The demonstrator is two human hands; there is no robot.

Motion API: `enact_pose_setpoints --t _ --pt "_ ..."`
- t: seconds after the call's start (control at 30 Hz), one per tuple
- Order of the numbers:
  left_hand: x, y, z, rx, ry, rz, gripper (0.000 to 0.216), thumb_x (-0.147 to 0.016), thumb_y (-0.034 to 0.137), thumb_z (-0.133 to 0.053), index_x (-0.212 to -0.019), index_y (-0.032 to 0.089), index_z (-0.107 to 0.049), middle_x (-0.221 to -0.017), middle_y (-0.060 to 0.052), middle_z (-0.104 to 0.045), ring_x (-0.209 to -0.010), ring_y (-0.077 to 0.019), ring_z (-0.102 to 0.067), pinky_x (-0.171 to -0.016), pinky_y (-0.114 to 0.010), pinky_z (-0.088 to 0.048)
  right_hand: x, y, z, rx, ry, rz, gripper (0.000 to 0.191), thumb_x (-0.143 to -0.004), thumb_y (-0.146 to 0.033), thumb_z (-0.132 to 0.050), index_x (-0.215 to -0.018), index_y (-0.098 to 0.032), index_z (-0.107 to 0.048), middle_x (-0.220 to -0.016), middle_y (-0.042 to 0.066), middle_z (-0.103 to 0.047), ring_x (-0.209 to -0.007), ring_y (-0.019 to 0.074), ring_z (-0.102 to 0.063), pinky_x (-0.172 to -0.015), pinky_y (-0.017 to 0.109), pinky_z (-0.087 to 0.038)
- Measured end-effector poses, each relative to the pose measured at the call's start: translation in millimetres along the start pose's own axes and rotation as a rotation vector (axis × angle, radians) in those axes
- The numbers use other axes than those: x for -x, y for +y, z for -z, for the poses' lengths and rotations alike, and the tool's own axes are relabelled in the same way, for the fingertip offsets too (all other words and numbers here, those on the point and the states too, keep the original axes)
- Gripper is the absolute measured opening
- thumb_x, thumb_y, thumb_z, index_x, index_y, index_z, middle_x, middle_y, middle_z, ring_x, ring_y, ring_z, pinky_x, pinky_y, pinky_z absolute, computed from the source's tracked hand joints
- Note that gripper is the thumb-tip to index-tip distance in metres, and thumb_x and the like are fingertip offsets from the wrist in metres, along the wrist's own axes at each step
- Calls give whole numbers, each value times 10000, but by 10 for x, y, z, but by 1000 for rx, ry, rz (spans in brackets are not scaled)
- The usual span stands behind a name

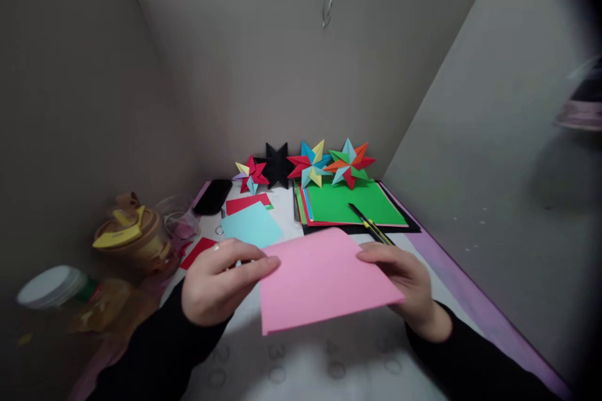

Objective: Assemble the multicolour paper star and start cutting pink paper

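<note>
A pink sheet of paper [324, 282] is held up over the desk between both hands. My left hand [223, 279] pinches its left edge, thumb on the near face and the fingers partly behind it. At the right edge, my right hand [407, 279] grips the sheet with the thumb in front; most of its fingers are hidden behind the paper. Just behind the left hand lies a light blue sheet [251, 225], and a red piece of paper [197, 252] sits beside that hand. Black-and-yellow scissors or a cutter [369, 223] rest beyond the right hand.
A stack of coloured paper topped with green [355, 203] lies at the back right. Several folded paper stars [310, 163] lean on the back wall. A black phone [213, 197], a clear cup [179, 219], a brown tumbler [134, 235] and a white-lidded jar [51, 287] stand left.
</note>
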State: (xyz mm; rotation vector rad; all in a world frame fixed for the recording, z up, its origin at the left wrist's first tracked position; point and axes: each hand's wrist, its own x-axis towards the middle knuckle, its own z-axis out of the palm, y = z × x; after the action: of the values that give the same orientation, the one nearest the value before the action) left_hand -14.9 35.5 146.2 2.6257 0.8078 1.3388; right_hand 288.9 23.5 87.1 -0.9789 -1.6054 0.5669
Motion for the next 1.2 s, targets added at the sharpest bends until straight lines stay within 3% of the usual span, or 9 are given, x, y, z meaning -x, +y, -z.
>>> enact_pose_setpoints --t 0.07,0.17,0.3,0.4,0.57,0.7,0.87,1.07,1.2 --pt "182 27 42 -42 -97 -28 448 -806 82 -565 -1154 350 -654 -853 -38 -734 -717 -167 -644 -627 -268 -484 54 1 21 47 -181 152 125 -797 -306 -636 -901 -287 -701 -777 71 -694 -725 238 -637 -640 378 -506" --pt "666 -78 -152 -102 -217 90 346 -843 108 -528 -1061 309 -705 -852 -62 -742 -733 -183 -636 -633 -287 -457 190 224 -92 178 -394 310 221 -835 -166 -535 -972 -257 -683 -763 69 -670 -721 207 -600 -651 355 -486" --pt "1305 -198 -516 -56 -362 156 265 -864 126 -504 -956 253 -717 -838 -77 -736 -723 -187 -622 -647 -285 -447 446 539 -293 340 -599 310 266 -819 -70 -469 -912 -205 -678 -801 80 -615 -777 193 -544 -660 315 -460" --pt "1501 -233 -640 9 -406 235 226 -859 141 -495 -922 208 -702 -815 -87 -714 -743 -187 -621 -669 -275 -465 532 595 -359 329 -632 209 190 -816 -95 -506 -854 -197 -663 -809 63 -593 -817 189 -529 -714 312 -451" --pt "1431 -180 -627 117 -449 406 164 -831 284 -575 -881 174 -685 -852 -98 -672 -800 -203 -619 -719 -300 -478 488 546 -418 369 -612 15 178 -873 -208 -520 -712 -194 -595 -749 31 -551 -788 178 -509 -727 313 -420" --pt "1374 -16 -651 47 -467 599 475 -649 567 -707 -915 175 -666 -916 -99 -651 -816 -255 -591 -729 -365 -462 485 525 -474 409 -578 -45 241 -894 -228 -488 -664 -195 -550 -712 21 -534 -741 170 -496 -721 317 -402" --pt "1377 87 -793 -61 -398 799 377 -887 430 -411 -758 191 -672 -797 -78 -639 -744 -212 -584 -682 -320 -433 495 505 -499 419 -547 -110 257 -882 -225 -501 -631 -200 -545 -692 16 -545 -729 168 -508 -731 317 -396" --pt "1294 49 -842 -164 -382 916 434 -843 484 -449 -536 189 -530 -691 -39 -539 -662 -181 -548 -617 -302 -395 476 516 -566 555 -562 -183 315 -888 -256 -503 -580 -200 -541 -641 12 -536 -707 172 -510 -706 302 -380" --pt "1213 12 -830 -198 -418 997 435 -816 497 -477 -512 186 -505 -687 -20 -532 -616 -158 -528 -589 -289 -362 453 515 -617 677 -556 -207 307 -888 -274 -505 -598 -201 -577 -663 25 -563 -732 185 -529 -695 299 -369"
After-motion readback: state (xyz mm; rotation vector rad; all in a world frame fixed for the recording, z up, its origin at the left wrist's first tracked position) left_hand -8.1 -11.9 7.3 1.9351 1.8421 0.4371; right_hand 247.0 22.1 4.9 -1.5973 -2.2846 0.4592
